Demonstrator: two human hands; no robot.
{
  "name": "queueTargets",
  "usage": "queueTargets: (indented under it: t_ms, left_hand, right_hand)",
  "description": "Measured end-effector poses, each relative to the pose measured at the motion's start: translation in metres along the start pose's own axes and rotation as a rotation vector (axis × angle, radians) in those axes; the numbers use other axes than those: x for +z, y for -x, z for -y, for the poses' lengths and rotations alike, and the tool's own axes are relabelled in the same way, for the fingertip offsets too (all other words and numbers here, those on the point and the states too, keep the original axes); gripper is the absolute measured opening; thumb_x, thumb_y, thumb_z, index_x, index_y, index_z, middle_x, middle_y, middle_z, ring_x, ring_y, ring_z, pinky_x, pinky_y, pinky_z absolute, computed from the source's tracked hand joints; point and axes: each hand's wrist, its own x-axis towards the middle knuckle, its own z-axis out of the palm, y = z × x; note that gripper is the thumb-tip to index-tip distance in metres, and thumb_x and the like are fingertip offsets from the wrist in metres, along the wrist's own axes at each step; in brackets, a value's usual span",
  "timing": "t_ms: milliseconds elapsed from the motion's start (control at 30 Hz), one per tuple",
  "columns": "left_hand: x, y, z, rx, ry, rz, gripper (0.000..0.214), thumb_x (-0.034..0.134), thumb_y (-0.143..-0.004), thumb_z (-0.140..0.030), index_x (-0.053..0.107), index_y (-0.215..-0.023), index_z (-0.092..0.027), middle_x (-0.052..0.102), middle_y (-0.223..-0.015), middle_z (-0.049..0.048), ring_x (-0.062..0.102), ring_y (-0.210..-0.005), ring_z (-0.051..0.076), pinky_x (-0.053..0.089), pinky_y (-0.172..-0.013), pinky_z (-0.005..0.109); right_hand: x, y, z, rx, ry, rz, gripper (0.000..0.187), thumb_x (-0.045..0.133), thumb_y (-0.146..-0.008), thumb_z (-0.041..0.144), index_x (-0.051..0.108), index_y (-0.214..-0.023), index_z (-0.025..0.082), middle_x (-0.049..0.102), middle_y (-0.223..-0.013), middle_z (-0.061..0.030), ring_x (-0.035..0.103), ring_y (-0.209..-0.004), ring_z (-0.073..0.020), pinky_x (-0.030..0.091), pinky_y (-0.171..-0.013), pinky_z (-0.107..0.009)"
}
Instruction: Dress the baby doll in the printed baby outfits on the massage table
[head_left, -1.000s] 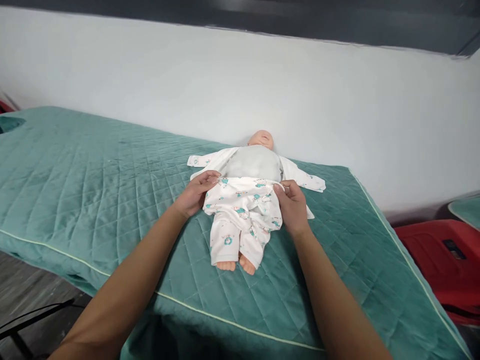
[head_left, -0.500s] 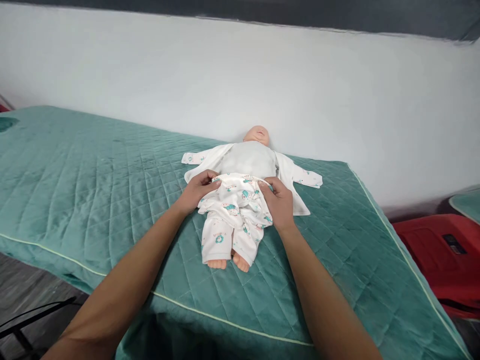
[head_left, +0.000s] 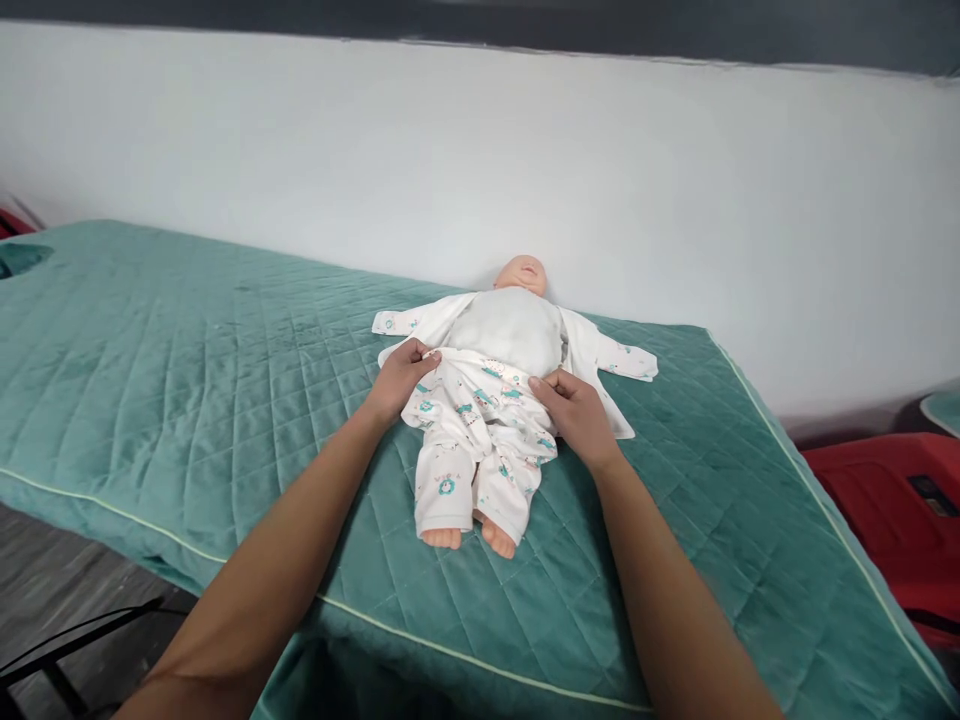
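Cover [head_left: 187,400]: green, quilted, pale piping along the near edge; spread over the whole bed.
Feet [head_left: 444,537]: bare, nearest part of the doll, pointing at the near edge.
Printed trousers [head_left: 480,430]: white with teal figures, on the doll's legs, waistband at the belly.
Right hand [head_left: 577,415]: closed on the trouser fabric at the hip, fingertips at the waistband.
Left hand [head_left: 401,378]: pinched shut on the waistband at the opposite hip.
Torso [head_left: 511,325]: grey, uncovered, lying face up mid-bed.
Jacket [head_left: 622,360]: matching print, open, sleeves spread flat to both sides.
Head [head_left: 523,273]: against the white wall [head_left: 450,170].
Red object [head_left: 892,510]: beyond the bed's right edge, kind unclear.
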Motion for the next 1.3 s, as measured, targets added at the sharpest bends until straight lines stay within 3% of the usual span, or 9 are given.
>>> queueTargets:
  t_ms: [100, 200, 333, 467, 767, 867, 967, 1133, 1300]
  left_hand:
    - [-0.003, -0.002, 0.001, -0.031, -0.015, 0.089, 0.033, 0.069, -0.075, -0.046, 0.049, -0.072, -0.019, 0.050, -0.067, -0.0040, 0.043, -0.061, 0.011, 0.031, -0.057, 0.023]
    - [-0.008, -0.011, -0.003, -0.064, -0.068, 0.259, 0.028, 0.067, -0.073, -0.043, 0.052, -0.073, -0.019, 0.051, -0.067, -0.0036, 0.044, -0.062, 0.011, 0.032, -0.058, 0.023]
    - [-0.010, -0.034, -0.019, -0.079, -0.438, 0.564, 0.012, 0.061, -0.065, -0.026, 0.059, -0.075, -0.019, 0.060, -0.070, -0.0012, 0.051, -0.064, 0.015, 0.035, -0.058, 0.025]
    - [-0.005, -0.051, -0.026, 0.080, -0.763, 0.634, 0.013, 0.056, -0.059, -0.020, 0.062, -0.070, -0.018, 0.069, -0.080, 0.0040, 0.061, -0.080, 0.022, 0.040, -0.067, 0.028]
    - [-0.017, -0.057, -0.011, 0.140, -0.628, 0.762, 0.023, 0.052, -0.071, -0.030, 0.069, -0.082, -0.018, 0.073, -0.090, 0.0021, 0.063, -0.085, 0.021, 0.045, -0.071, 0.026]
    - [-0.019, -0.058, -0.012, 0.152, -0.590, 0.766, 0.021, 0.052, -0.072, -0.029, 0.068, -0.082, -0.018, 0.071, -0.089, 0.0013, 0.061, -0.083, 0.020, 0.045, -0.071, 0.025]
    - [-0.019, -0.055, -0.013, 0.107, -0.536, 0.734, 0.020, 0.053, -0.073, -0.029, 0.066, -0.082, -0.018, 0.068, -0.083, 0.0002, 0.058, -0.075, 0.017, 0.042, -0.066, 0.025]
    - [-0.015, -0.047, -0.011, -0.024, -0.368, 0.543, 0.011, 0.055, -0.072, -0.030, 0.056, -0.071, -0.019, 0.052, -0.064, -0.0022, 0.045, -0.059, 0.013, 0.032, -0.054, 0.026]
    - [-0.006, -0.044, -0.002, -0.028, -0.198, 0.389, 0.011, 0.058, -0.068, -0.028, 0.051, -0.069, -0.019, 0.050, -0.066, -0.0028, 0.045, -0.061, 0.013, 0.032, -0.056, 0.025]
  right_hand:
    - [-0.015, -0.001, -0.003, -0.009, -0.053, 0.174, 0.039, 0.062, -0.088, 0.054, 0.053, -0.073, 0.019, 0.041, -0.067, 0.0046, 0.035, -0.062, -0.0097, 0.027, -0.057, -0.024]
    - [-0.027, 0.000, -0.007, -0.013, -0.117, 0.305, 0.032, 0.066, -0.088, 0.050, 0.058, -0.084, 0.019, 0.045, -0.072, 0.0041, 0.040, -0.065, -0.0100, 0.031, -0.060, -0.023]
    - [-0.036, 0.003, -0.010, 0.011, -0.208, 0.416, 0.028, 0.068, -0.087, 0.045, 0.059, -0.094, 0.019, 0.058, -0.083, 0.0006, 0.051, -0.075, -0.0125, 0.040, -0.068, -0.025]
    - [-0.035, 0.006, -0.006, 0.020, -0.209, 0.433, 0.026, 0.074, -0.082, 0.037, 0.056, -0.092, 0.021, 0.060, -0.086, 0.0000, 0.055, -0.080, -0.0140, 0.044, -0.073, -0.027]
    - [-0.032, 0.007, -0.005, 0.076, -0.161, 0.390, 0.032, 0.080, -0.077, 0.032, 0.054, -0.091, 0.022, 0.054, -0.082, 0.0026, 0.048, -0.074, -0.0121, 0.041, -0.065, -0.025]
    - [-0.033, 0.006, -0.006, 0.043, -0.168, 0.298, 0.027, 0.078, -0.079, 0.032, 0.057, -0.091, 0.021, 0.054, -0.085, 0.0016, 0.049, -0.076, -0.0123, 0.041, -0.068, -0.025]
    - [-0.030, 0.004, -0.005, -0.021, -0.186, 0.127, 0.021, 0.075, -0.081, 0.033, 0.059, -0.088, 0.021, 0.054, -0.085, 0.0011, 0.049, -0.075, -0.0119, 0.040, -0.066, -0.025]
    - [-0.014, -0.003, -0.006, -0.006, -0.079, -0.181, 0.018, 0.069, -0.081, 0.031, 0.053, -0.085, 0.023, 0.053, -0.075, 0.0023, 0.044, -0.061, -0.0107, 0.034, -0.055, -0.024]
    - [-0.002, -0.006, -0.012, 0.007, 0.089, -0.246, 0.014, 0.060, -0.083, 0.031, 0.052, -0.093, 0.024, 0.057, -0.076, 0.0003, 0.050, -0.062, -0.0140, 0.040, -0.058, -0.027]
